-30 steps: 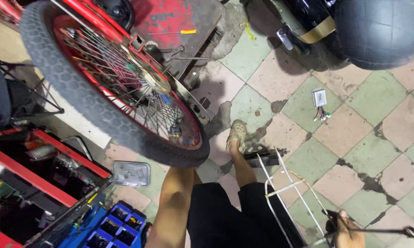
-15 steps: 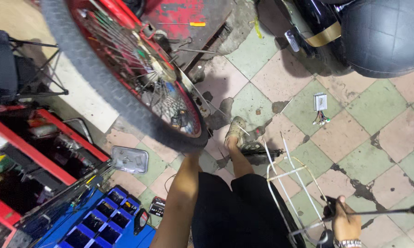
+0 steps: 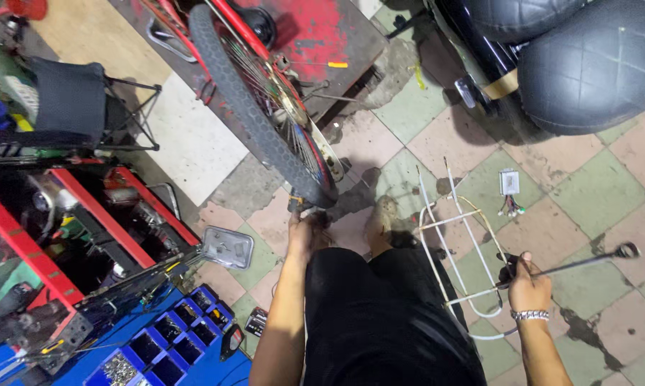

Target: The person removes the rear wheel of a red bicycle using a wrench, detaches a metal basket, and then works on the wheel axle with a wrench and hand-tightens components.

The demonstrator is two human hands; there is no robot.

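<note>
A spoked rear wheel (image 3: 265, 107) with a black tyre and red rim hangs over the tiled floor. My left hand (image 3: 304, 232) reaches down to the bottom of the tyre and grips something small and dark there; what it is I cannot tell. My right hand (image 3: 528, 284), wearing a metal bracelet, is closed around a long thin metal rod (image 3: 587, 261) with a black knob at its far end. Beside that hand lies a white wire rack (image 3: 465, 243) on the floor. My foot in a sandal (image 3: 381, 218) rests below the wheel.
A red tool cart (image 3: 58, 236) and a blue tray of small parts (image 3: 158, 343) stand at the left. A small mirror (image 3: 227, 246) lies near them. A black scooter seat (image 3: 587, 64) fills the top right. A small electronic box with wires (image 3: 510, 187) lies on the tiles.
The view has swung, so the wheel now appears more edge-on and further right. My left hand has reached up to the tyre's bottom. My right hand still holds the rod.
</note>
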